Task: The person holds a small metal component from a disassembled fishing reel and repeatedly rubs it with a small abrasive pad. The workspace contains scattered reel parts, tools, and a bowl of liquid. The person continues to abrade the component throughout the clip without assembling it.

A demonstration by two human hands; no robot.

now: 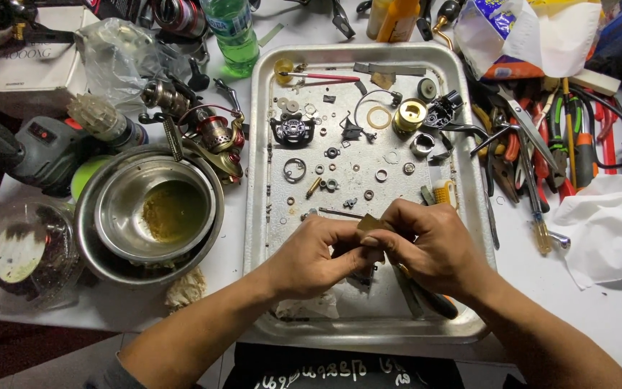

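Left hand [309,261] and right hand [426,248] meet low over metal tray [368,328], fingers of both pressed together, pinching small tan part [372,223] between fingertips; part mostly hidden.

Risk: slip of pinch drops part among loose washers and rings [368,184] at 12 o'clock; easy mix-up.

Wrist sweep likely scatters them.

Steel bowls [154,209] with yellowish residue at 9 o'clock; elbow nudge means spill on counter [599,317].

Pliers pile [534,144] at 2 o'clock; sleeve snag possible.

Green bottle [233,32] at 11 o'clock, far: tip hazard.
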